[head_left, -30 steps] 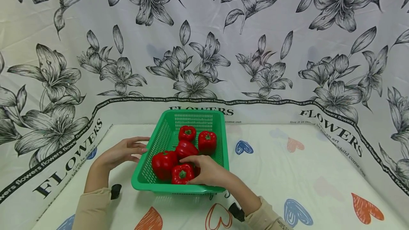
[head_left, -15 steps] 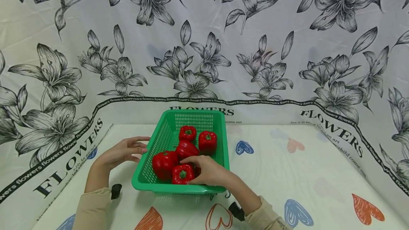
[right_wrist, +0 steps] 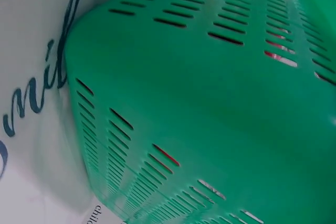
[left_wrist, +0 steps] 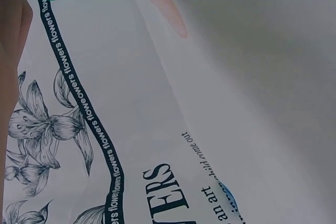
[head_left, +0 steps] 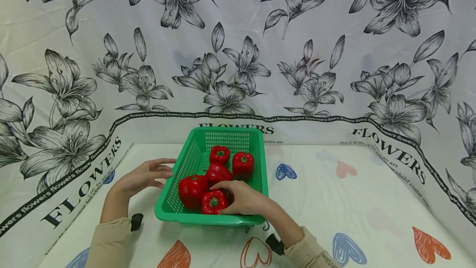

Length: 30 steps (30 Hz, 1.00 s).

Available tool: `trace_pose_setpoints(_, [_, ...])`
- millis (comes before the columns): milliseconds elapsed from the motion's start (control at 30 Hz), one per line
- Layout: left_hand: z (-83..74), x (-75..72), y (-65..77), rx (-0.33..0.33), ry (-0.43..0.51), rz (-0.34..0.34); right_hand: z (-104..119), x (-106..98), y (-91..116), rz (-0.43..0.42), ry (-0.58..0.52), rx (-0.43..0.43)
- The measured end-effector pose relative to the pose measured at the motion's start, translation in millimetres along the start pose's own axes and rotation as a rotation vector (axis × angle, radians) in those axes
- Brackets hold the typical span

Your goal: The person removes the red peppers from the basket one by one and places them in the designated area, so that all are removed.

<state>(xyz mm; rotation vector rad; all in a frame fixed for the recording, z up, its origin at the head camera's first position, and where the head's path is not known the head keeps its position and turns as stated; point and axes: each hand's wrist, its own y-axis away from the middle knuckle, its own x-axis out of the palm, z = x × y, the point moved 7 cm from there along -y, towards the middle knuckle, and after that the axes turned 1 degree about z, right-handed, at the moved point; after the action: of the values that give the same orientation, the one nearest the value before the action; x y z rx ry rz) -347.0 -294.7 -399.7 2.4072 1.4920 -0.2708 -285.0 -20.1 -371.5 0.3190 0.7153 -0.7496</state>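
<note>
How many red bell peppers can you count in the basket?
5 show: back pepper, right pepper, middle pepper, front-left pepper, front pepper at the right hand, which may hide more.

You've got big FLOWERS on your white backdrop (head_left: 230,15), with tiny "an art" and "come out" near it, "flowers" on repeat along the black band (head_left: 238,116), and a scripty "mil" on your tablecloth (right_wrist: 47,145).

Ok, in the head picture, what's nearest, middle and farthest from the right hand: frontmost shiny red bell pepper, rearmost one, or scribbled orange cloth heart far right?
1. Frontmost pepper: touching the right hand.
2. Rearmost pepper: back of the green plastic basket.
3. Orange heart: far right, outside the basket.
</note>
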Motion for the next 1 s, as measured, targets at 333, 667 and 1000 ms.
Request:
trace_pose_setpoints(333, [-0.5,0.8,0.7,-0.005,0.006,-0.005,1.4,-1.4,2.1,-0.042,-0.071,-0.028])
trace_pose_setpoints(667, [-3.3,1.5,1.7,0.005,0.007,-0.011,-1.2,-8.9,6.3,-0.113,-0.157,-0.046])
trace_pose_setpoints(1000, [-2.4,0.9,1.3,0.003,0.002,-0.011,-5.0,-15.8,9.1,-0.15,-0.262,-0.026])
